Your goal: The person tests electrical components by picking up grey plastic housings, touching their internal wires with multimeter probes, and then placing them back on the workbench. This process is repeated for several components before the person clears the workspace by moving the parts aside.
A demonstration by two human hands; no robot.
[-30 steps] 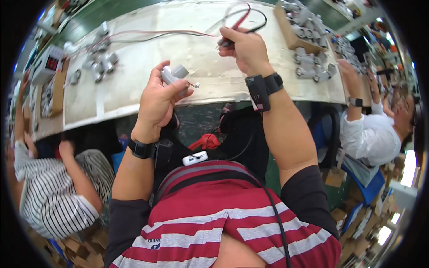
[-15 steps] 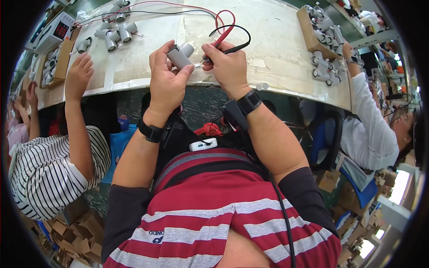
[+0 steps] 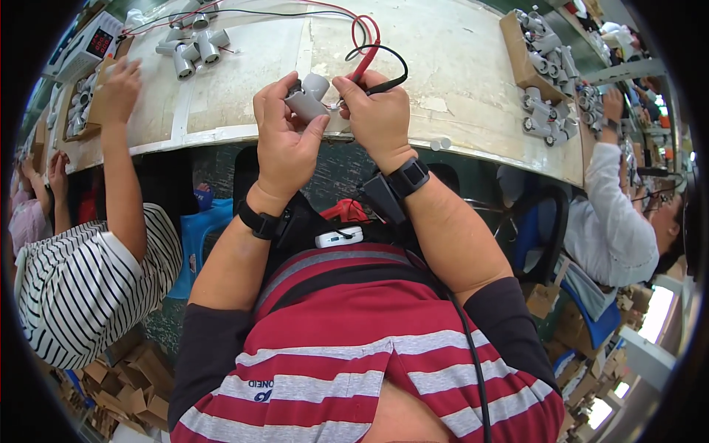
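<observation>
My left hand (image 3: 286,144) is closed around a grey T-shaped plastic housing (image 3: 310,105), just above the near edge of the table. Short thin wires with a small white connector (image 3: 334,106) come out beside the housing, between my two hands. In my right hand (image 3: 380,118) I grip a pair of test probes, one red (image 3: 365,63) and one black (image 3: 389,83). Their tips point at the connector; my fingers partly hide them, so contact cannot be made out. Red and black leads loop up from the probes across the table.
Several grey housings (image 3: 193,53) lie on the table (image 3: 251,66) at left, others (image 3: 546,118) at right by a filled cardboard box (image 3: 518,52). A power supply (image 3: 94,43) stands far left, near another box (image 3: 96,122). Co-workers' arms (image 3: 122,170) reach in from both sides.
The housing in my left hand has turned slightly and shifted right with it. The left co-worker's hand has moved to the box, and the housing near it is gone from the table.
</observation>
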